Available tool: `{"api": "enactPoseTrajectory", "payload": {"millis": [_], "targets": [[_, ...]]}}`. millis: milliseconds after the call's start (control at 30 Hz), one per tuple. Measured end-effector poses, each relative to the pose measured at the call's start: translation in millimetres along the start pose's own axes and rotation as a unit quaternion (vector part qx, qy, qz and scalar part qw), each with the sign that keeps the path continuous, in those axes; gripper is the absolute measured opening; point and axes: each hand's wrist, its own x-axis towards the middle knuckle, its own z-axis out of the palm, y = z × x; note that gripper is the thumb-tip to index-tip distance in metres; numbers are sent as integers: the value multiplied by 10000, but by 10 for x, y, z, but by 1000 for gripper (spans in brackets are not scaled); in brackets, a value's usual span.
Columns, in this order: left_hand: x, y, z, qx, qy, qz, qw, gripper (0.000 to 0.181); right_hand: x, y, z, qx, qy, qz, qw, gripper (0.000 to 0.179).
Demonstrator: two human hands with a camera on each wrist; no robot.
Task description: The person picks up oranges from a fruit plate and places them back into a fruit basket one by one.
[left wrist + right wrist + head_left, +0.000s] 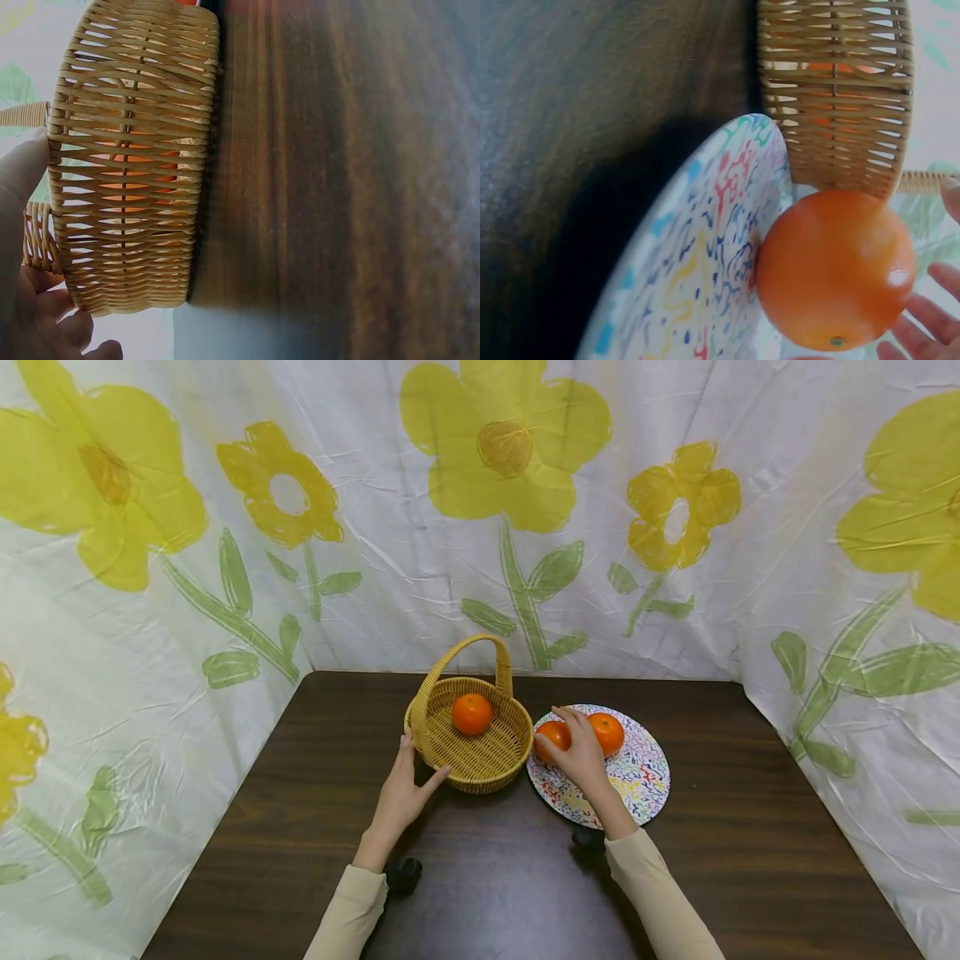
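Observation:
My left hand point(397, 797) rests against the left front of a yellow wicker basket point(480, 768), thumb and fingers spread along its rim. In the left wrist view the thumb point(28, 161) lies at the rim near the handle. One orange point(472, 714) is inside the basket. On a round, colourfully patterned plate point(648, 772) lie two more oranges. My right hand point(583, 760) hovers over the left orange point(555, 732), fingers spread around it. The right wrist view shows those fingers point(922, 319) beside this orange point(836, 270). Just right of it sits the other orange point(606, 732).
Basket and plate stand side by side towards the back of a dark wooden table point(750, 827). The basket's arched handle point(480, 639) rises above its rim. A white curtain point(375, 610) with yellow flowers hangs behind the table. Dark wrist cameras point(405, 875) sit under both wrists.

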Motion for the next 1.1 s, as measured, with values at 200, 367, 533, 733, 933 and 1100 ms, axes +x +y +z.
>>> {"api": "enactPoseTrajectory", "payload": {"millis": [200, 367, 533, 733, 933, 1100], "targets": [[-4, -7, 0, 41, -43, -38, 10000, 97, -30, 65, 18, 181, 79, -26, 9998, 58], [-5, -4, -3, 52, -124, -101, 9999, 97, -61, 115, 34, 294, 160, -114, 9994, 58], [-5, -9, -2, 38, -114, -120, 9999, 98, -98, 154, 41, 289, 131, -80, 9995, 59], [-6, -6, -4, 3, -89, -119, 9999, 99, -128, 179, 41, 259, 65, 7, 9996, 59], [-7, 9, -15, -20, -79, -77, 9999, 99, -145, 211, 52, 227, 18, 99, 9997, 63], [-7, 15, -20, -52, -91, -45, 9999, 97, -146, 223, 65, 215, -32, 172, 9996, 66]]}}
